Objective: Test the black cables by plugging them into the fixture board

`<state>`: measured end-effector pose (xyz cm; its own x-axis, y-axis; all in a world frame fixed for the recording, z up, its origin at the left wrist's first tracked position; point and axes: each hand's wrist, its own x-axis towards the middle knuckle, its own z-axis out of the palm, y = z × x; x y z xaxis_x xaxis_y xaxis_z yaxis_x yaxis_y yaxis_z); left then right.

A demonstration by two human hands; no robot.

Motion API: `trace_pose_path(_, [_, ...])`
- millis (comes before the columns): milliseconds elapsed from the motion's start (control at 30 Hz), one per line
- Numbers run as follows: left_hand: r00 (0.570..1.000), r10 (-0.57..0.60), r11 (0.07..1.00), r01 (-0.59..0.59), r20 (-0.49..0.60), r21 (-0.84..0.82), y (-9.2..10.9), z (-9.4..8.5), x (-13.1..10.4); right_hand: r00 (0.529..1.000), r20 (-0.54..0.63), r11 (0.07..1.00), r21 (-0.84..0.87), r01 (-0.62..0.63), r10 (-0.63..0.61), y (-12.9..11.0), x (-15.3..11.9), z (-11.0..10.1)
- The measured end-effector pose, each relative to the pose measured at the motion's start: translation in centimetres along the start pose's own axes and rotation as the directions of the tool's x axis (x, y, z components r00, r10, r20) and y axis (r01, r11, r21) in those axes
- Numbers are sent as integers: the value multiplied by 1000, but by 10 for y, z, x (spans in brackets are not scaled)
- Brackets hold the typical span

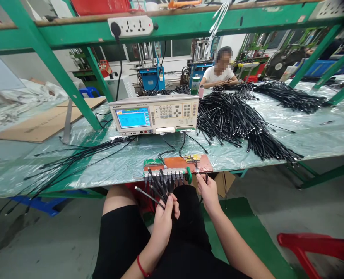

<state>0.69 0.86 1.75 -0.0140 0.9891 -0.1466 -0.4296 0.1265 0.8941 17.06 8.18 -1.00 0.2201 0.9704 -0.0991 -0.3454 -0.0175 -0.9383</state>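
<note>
My left hand is closed around a bunch of black cables just below the table's front edge. One cable end with a bare metal plug sticks out to the left of the bunch. Behind it, a row of metal connector sockets lines the front of an orange-brown test board, with black plugs along it. My right hand pinches a black cable end at the board's right front corner. Whether that plug sits in a socket, I cannot tell. A green ring-shaped part stands between the hands.
A cable tester with a lit blue screen stands behind the board, wired to it. A large heap of black cables lies right, loose cables left. A green frame post slants at left. A co-worker sits across the table.
</note>
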Motion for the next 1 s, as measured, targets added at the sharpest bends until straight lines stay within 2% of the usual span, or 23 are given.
trace_pose_path(100, [999,42,996,-41,-16,78,3,2,-1,999,-43,999,44,8,-7,-4,3,2])
trace_pose_path(233, [997,70,986,-63,-39,152,4,2,1,999,-37,1000,-20,-2,1,-6,5,-1])
trace_pose_path(367, [996,55,991,-44,-77,128,-1,-2,2,997,-65,998,-35,-55,53,-2,-2,-13])
trace_pose_path(533, [993,23,996,-14,-114,83,-7,-5,0,998,-22,998,-10,-63,63,1,-10,-18])
trace_pose_path(667, [995,33,998,-28,-96,55,-9,-3,-1,998,59,998,-53,-26,29,-4,-4,-11])
trace_pose_path(767, [990,53,998,-48,-129,42,-8,-3,0,991,116,997,-56,-58,65,-8,3,-5])
trace_pose_path(1000, [963,175,943,-104,-204,317,-6,-10,0,988,68,990,-6,-138,138,-10,7,4])
